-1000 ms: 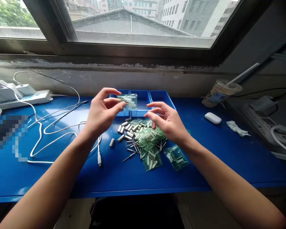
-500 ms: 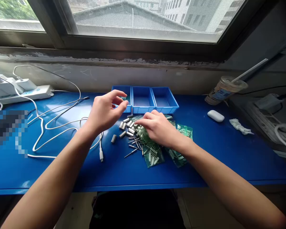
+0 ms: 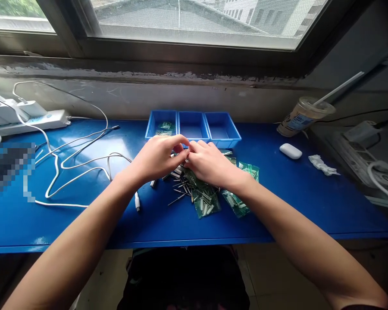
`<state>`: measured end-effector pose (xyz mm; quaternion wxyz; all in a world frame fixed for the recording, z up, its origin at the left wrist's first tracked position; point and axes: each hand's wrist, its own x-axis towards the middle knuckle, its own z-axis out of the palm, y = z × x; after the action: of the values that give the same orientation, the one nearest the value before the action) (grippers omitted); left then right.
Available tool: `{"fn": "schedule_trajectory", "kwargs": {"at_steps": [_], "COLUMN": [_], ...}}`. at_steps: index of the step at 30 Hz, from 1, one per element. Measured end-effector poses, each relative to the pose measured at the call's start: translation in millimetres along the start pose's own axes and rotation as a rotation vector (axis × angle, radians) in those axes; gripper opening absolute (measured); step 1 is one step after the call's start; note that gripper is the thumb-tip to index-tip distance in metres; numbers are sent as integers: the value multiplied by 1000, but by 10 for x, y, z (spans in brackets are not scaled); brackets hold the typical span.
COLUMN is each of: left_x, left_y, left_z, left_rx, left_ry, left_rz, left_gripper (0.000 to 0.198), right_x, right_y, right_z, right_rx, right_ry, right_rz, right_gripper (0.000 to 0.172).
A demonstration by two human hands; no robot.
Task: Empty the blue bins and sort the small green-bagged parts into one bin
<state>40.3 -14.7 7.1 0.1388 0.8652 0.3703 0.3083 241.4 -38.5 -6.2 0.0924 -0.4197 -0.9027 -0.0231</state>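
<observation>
My left hand (image 3: 161,156) and my right hand (image 3: 210,164) meet fingertip to fingertip over a pile of small metal parts. Both are closed in a pinch; what lies between the fingers is hidden. Below them are loose hex standoffs (image 3: 177,173), partly covered by my hands, and thin blind rivets (image 3: 178,199). A green plastic bag of small pale parts (image 3: 206,206) lies under my right hand, with another green bag (image 3: 237,202) to its right. Just behind stands a left blue bin (image 3: 151,125) with a green bag inside, beside a middle blue bin (image 3: 193,125) and a right blue bin (image 3: 221,127).
White cables (image 3: 56,172) sprawl over the left of the blue table (image 3: 148,230), near a power strip (image 3: 56,119). At right are a drink cup with a straw (image 3: 299,120), a white earbud case (image 3: 290,151), a crumpled tissue (image 3: 323,165) and another power strip (image 3: 358,150).
My left hand has come down and right from in front of the left bin to meet my right hand. Its fingers have closed. The camera view has tilted slightly down.
</observation>
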Motion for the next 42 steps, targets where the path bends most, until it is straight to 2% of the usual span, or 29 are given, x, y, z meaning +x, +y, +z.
{"fn": "schedule_trajectory", "kwargs": {"at_steps": [4, 8, 13, 15, 18, 20, 22, 24, 34, 37, 42], "left_x": [1, 0, 1, -4, -22, -36, -45, -46, -52, -50, -40], "left_y": [-8, -40, -51, -34, -8, -8, -23, -46, -37, -6, 30], "left_z": [-9, -42, -51, -54, -63, -63, -50, -24, 57, 58, 40], "left_rx": [7, 15, -5, -23, -63, -81, -75, -58, -56, -37, -17], "left_ry": [65, 97, 72, 66, 19, -17, -32, -22, 91, 149, 168], "left_rz": [-28, -53, -45, -34, -1, 24, 39, 57, 195, 235, 250], "left_gripper": [17, 19, 19, 19, 18, 27, 41, 46, 20, 18, 16], "right_x": [0, -10, -54, -79, -102, -106, -109, -113, -108, -108, -130], "right_y": [34, 81, 106, 116, 140, 157, 168, 172, 102, 92, 90], "right_z": [33, 32, -11, -26, -41, -47, -51, -52, -33, -50, -77], "right_rx": [80, 354, 744, 903, 1083, 1173, 1254, 1320, 1478, 1547, 1577], "right_ry": [54, 164, 302, 325, 346, 356, 337, 296, 239, 203, 28], "right_rz": [-8, 6, 117, 185, 249, 283, 321, 346, 355, 359, 325], "right_gripper": [16, 7, 15, 23, 24, 26, 33, 42, 51, 47, 36]}}
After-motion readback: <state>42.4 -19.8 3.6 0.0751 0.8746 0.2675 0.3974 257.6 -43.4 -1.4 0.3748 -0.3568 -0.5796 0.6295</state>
